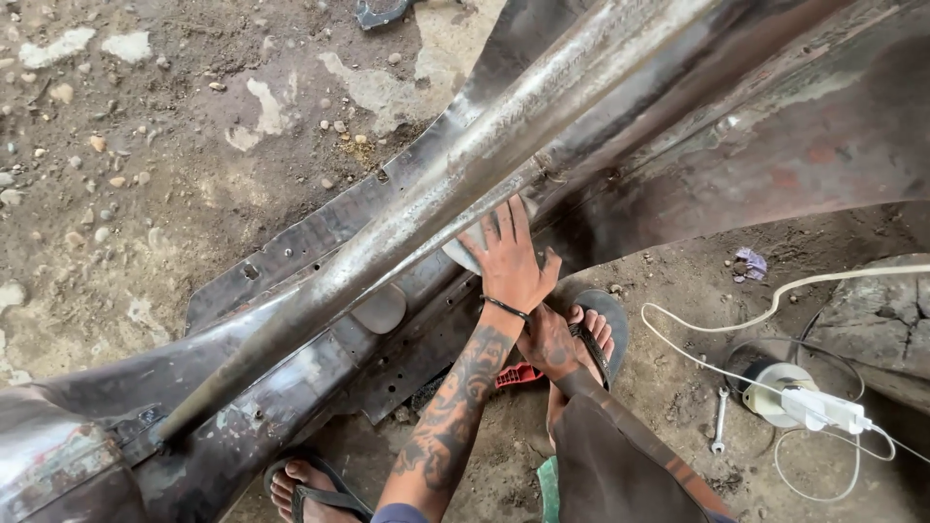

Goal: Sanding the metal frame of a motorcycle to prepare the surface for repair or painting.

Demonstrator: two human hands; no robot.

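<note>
**Bare hand on raw sheet metal — hazards and count**

Hazards, as judged from where I stand:
- The one visible hand [511, 261], which I take for the left by its tattooed forearm, though I cannot be sure, lies flat with fingers spread on the long, rusty, bare-steel vehicle body panel [407, 252], holding nothing, beside a small pale disc [463, 254] at the fold. The panel's edges look raw; a slip along them could cut the palm.
- The panel leans across the dirt ground [155, 174] just above two sandalled feet [581, 339]; if it shifts, toes are exposed.
- The white cable [736, 324] loops loosely near the right foot, a likely snag.

Count:
- Hands in view: one; the other is out of sight.
- Feet in sandals: two.
- Steel panels: one large piece.
- Silver spanner [719, 421]: one, on the ground.
- White plug adapter [823, 407] atop a round reel: one.
- Red-handled item [518, 375] under the wrist: one, kind unclear.
</note>
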